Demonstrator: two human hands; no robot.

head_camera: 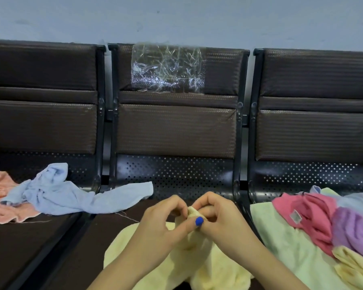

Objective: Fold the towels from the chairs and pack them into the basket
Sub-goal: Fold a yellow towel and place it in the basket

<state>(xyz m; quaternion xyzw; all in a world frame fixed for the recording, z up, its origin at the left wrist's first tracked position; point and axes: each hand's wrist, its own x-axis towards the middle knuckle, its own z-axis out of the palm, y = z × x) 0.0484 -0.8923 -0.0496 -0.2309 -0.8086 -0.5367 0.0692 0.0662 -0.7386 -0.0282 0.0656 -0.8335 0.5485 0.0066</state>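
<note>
**Yellow towel pinched in both hands**

Yellow towel point(199, 266) lies rumpled on the middle seat point(88, 237), and one bunched corner of it is lifted between the hands; the left hand point(164, 222) curls its fingers round that corner from the left, thumb with a blue nail pressed against the cloth; the right hand point(220, 216) pinches the same corner from the right, fingertips meeting the left hand's; both forearms reach in from the bottom edge.

A blue towel point(57, 195) sprawls crumpled across the gap between the left and middle seats, one end stretched toward the centre; it partly overlaps a peach towel point(2, 201) at the far left.

On the right seat a pale green towel point(281, 233) is spread out, and on it sits a heap: a pink towel point(310, 214) with a small label, a purple towel point(352, 231) beside it, something light blue behind, probably another towel, and yellow cloth at the lower right corner.

A sheet of crinkled clear plastic point(168, 68) is stuck to the middle backrest point(176, 130); the wall point(176, 17) behind is pale grey.
</note>
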